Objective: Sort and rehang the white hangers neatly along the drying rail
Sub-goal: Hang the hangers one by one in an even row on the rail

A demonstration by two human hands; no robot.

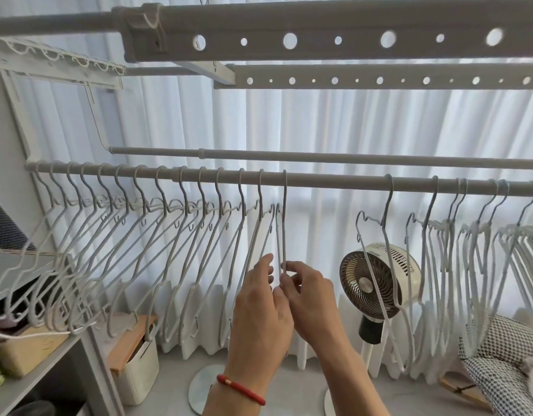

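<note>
- Left hand [260, 310] and right hand [311, 295]: each grip pinches the hanger [284, 235] hooked on the rail [319, 179].
- Hanger's lower part hidden behind hands.
- Rightmost hangers [523, 250] cut off by frame edge.

White pleated curtains [334, 130] glow across the back. A round fan [376, 276] stands on the floor to the right, a houndstooth cushion [505, 370] beside it, and a lidded white bin [139, 367] sits near the shelf [34, 376].

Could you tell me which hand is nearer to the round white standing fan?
Right. The right hand pinches a white wire hanger just left of the fan; the left hand is beyond it, farther left.
</note>
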